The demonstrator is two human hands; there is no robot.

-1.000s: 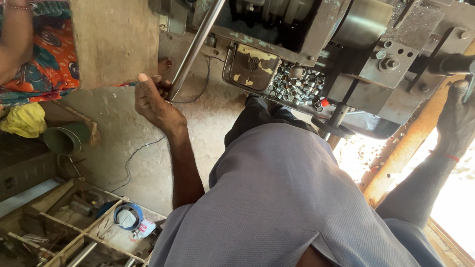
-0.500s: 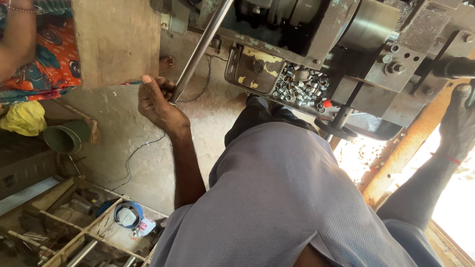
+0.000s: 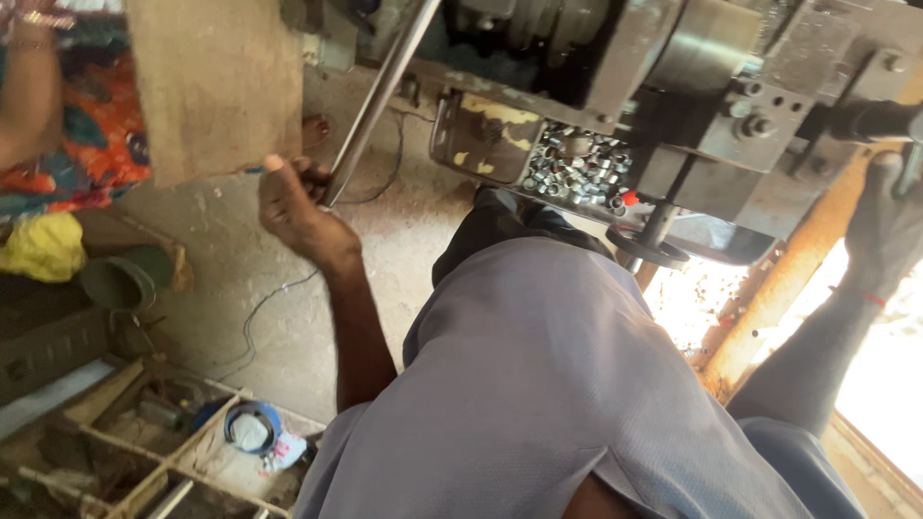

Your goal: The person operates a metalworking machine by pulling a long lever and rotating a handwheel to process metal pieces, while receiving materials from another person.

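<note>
My left hand (image 3: 296, 204) grips the lower end of a long steel rod (image 3: 377, 98) that slants up into a grey metal machine (image 3: 692, 86). My right hand (image 3: 880, 231) is at the far right, wrapped round a dark handle (image 3: 870, 120) that sticks out of the machine. Under the machine a tray (image 3: 481, 144) holds several small shiny metal rings (image 3: 577, 168). My grey shirt fills the lower middle of the view.
A wooden board (image 3: 216, 82) stands at the upper left, beside another person in orange patterned cloth (image 3: 91, 144). A green bucket (image 3: 120, 284) and a yellow bag (image 3: 43, 245) lie left. A wooden crate (image 3: 173, 452) with a blue tape roll (image 3: 252, 428) sits below. An orange beam (image 3: 779, 288) runs right.
My left hand has stayed on the rod and shifted slightly with it. My right hand has stayed at the handle.
</note>
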